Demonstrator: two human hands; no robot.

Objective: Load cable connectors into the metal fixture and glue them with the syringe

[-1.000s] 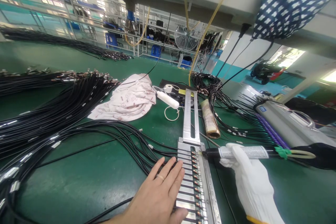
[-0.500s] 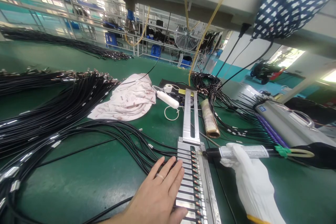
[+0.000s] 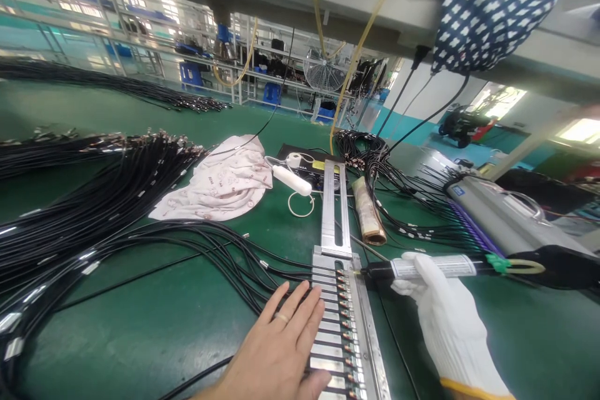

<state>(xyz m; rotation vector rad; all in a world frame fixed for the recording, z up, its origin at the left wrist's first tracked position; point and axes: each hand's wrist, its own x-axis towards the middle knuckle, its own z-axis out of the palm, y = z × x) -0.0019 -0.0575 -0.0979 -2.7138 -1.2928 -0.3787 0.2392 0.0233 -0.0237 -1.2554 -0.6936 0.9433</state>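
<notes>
My bare left hand [image 3: 281, 340] lies flat with fingers stretched, over black cables [image 3: 241, 265] at the left edge of a slotted metal fixture [image 3: 328, 350]. Cable ends [image 3: 347, 325] with small copper-coloured tips sit in a row along the fixture's right side. In my white-gloved right hand [image 3: 435, 306] is a dispensing syringe [image 3: 452, 266] with a white label and a black front end. Its thin nozzle points left, close to the upper cable ends; whether it touches them I cannot tell. A green tie [image 3: 497, 264] and a pale hose loop are at its back end.
Thick cable bundles [image 3: 84, 200] cover the left of the green table. Beyond the fixture are a crumpled cloth [image 3: 225, 181], a white handle-like tool [image 3: 291, 180] and a cardboard tube [image 3: 369, 212]. A grey machine [image 3: 497, 209] stands right, and hoses and cords hang from above.
The whole view has shifted slightly, so most things appear a little further left. Both hands keep their poses, and the syringe stays by the upper end of the row.
</notes>
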